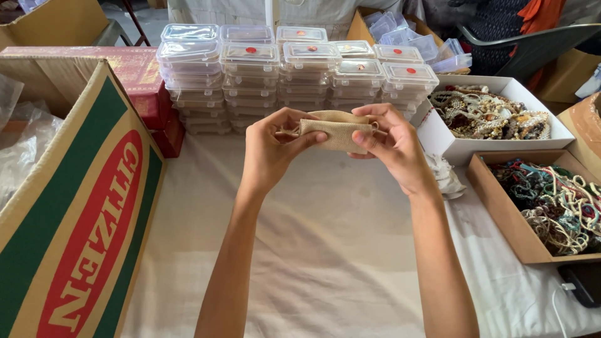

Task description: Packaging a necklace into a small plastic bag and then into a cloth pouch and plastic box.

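Stacked plastic containers (300,75) stand behind the pouch (335,130), cardboard box (81,213) left, bead trays (501,206) right.

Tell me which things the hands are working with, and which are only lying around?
In hand:
- small burlap pouch, held by left hand and right hand

Lying about:
- stacked clear plastic boxes
- white box of beaded jewellery
- brown tray of bead strings
- large cardboard carton
- red box

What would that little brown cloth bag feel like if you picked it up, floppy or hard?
Probably floppy: the small burlap pouch bends and folds between the left hand and right hand. It seems light, pinched by fingertips alone. Its coarse weave likely isn't slippery.
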